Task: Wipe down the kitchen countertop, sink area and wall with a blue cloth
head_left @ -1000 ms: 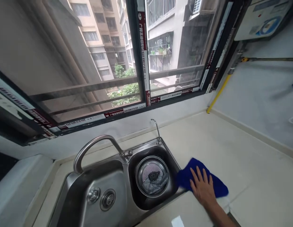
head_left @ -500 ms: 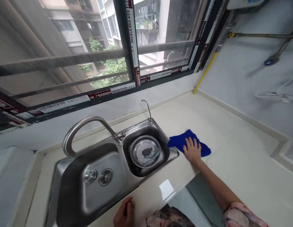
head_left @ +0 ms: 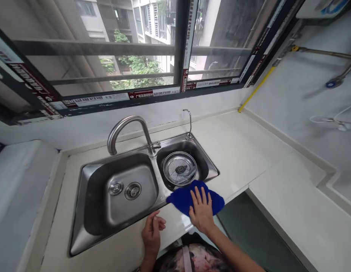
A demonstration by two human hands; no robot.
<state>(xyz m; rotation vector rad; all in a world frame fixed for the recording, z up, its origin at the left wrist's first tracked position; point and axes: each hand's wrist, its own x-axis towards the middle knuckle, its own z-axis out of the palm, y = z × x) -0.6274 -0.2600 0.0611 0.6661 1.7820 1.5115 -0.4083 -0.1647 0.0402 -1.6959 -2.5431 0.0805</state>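
Note:
My right hand (head_left: 202, 213) lies flat with its fingers spread on a blue cloth (head_left: 179, 200). The cloth is spread over the counter's front strip and overlaps the near rim of the right-hand basin. Close by on the left, my left hand (head_left: 153, 232) hovers at the counter's front edge, loosely curled, its fingers somewhat apart and nothing visible in it. A steel double sink (head_left: 161, 181) is set into the pale counter (head_left: 234, 147). Inside its right basin rests a round perforated strainer (head_left: 171, 170) with a dark scouring pad and what looks like clear plastic in it.
A curved faucet (head_left: 130, 120) rises behind the left basin, and a thin spout (head_left: 189, 121) stands behind the right one. A yellow pipe (head_left: 256, 90) runs down the wall to the counter's far corner. At the front, a lower opening (head_left: 254, 226) breaks the counter's edge.
My right hand and the blue cloth have moved left and nearer to me, from right of the sink to its front rim. My left hand has risen slightly and loosened. The view has shifted.

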